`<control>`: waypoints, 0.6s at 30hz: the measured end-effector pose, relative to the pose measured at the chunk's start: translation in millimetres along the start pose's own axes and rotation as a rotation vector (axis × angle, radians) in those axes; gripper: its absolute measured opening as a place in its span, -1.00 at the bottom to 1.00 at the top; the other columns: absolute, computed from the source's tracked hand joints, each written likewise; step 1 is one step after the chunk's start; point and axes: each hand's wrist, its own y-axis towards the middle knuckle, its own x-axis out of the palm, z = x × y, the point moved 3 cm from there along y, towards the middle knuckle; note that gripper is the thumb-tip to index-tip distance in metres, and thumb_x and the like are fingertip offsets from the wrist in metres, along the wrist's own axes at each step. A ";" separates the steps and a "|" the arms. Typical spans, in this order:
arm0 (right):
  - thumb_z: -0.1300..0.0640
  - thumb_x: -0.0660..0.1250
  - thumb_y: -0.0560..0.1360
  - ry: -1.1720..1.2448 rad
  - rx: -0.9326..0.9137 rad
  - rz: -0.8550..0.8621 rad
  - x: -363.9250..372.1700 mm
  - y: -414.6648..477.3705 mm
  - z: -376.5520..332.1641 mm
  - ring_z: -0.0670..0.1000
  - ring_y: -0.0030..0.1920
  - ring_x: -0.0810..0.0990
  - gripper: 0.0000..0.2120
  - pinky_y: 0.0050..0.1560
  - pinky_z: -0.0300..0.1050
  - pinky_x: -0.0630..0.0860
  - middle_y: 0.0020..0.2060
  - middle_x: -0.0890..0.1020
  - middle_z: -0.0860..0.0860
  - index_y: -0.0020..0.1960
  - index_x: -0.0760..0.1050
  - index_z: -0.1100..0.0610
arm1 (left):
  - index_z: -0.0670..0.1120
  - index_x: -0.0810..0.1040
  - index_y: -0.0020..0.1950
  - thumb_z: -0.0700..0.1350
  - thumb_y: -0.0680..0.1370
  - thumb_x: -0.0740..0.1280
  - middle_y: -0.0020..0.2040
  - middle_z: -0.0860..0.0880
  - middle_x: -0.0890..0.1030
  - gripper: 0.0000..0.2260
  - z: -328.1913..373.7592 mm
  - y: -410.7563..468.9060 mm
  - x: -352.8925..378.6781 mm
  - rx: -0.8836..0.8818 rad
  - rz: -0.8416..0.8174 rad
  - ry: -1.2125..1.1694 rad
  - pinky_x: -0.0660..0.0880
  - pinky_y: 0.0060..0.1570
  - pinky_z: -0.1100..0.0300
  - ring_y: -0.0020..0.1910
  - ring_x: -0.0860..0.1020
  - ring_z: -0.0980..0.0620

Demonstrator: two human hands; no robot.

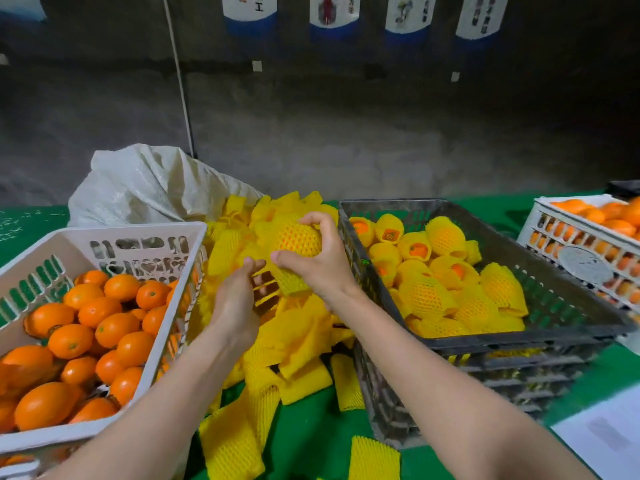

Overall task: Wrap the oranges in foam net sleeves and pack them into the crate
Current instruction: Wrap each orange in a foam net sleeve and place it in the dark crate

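Yellow-netted orange [294, 239] above loose sleeve pile [300, 336], beside dark crate [384, 396] of wrapped oranges [426, 295].
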 end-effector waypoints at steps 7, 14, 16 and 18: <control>0.13 0.57 0.22 -0.254 -0.019 0.179 -126.2 23.6 -3.0 -0.10 -0.15 0.45 -0.49 -0.14 -0.20 0.41 -0.18 0.42 -0.17 0.01 0.32 0.02 | -0.16 0.48 0.14 -0.15 0.54 0.38 -0.22 -0.05 0.53 -0.78 -54.6 -14.8 95.9 0.092 -0.307 0.408 0.47 -0.41 0.23 -0.32 0.51 0.03; -0.02 0.51 0.32 -1.049 0.496 -0.587 -187.3 1.8 59.8 0.07 0.15 0.41 -0.35 -0.04 -0.10 0.37 0.25 0.39 0.03 0.29 0.27 0.01 | -0.06 0.45 -0.11 -0.28 0.49 0.41 -0.26 0.01 0.59 -0.81 -71.3 -10.1 128.9 0.089 -0.316 0.532 0.45 -0.27 0.22 -0.21 0.56 -0.01; -0.02 0.46 0.39 -1.098 0.547 -0.771 -178.4 -7.8 74.0 0.06 0.06 0.43 -0.35 -0.14 -0.12 0.36 0.28 0.36 0.04 0.36 0.22 0.02 | -0.13 0.42 0.21 -0.28 0.48 0.43 -0.10 -0.12 0.58 -0.66 -71.9 -9.0 128.0 0.060 -0.314 0.520 0.45 -0.22 0.12 -0.10 0.57 -0.12; 0.02 0.38 0.46 -1.171 0.557 -0.891 -169.1 -13.4 83.9 0.01 -0.17 0.38 -0.29 -0.29 -0.15 0.30 0.20 0.38 0.09 0.47 0.08 0.05 | -0.21 0.36 0.36 -0.26 0.48 0.43 -0.06 -0.14 0.56 -0.52 -71.6 -9.0 126.6 0.067 -0.313 0.544 0.47 -0.20 0.09 -0.05 0.57 -0.16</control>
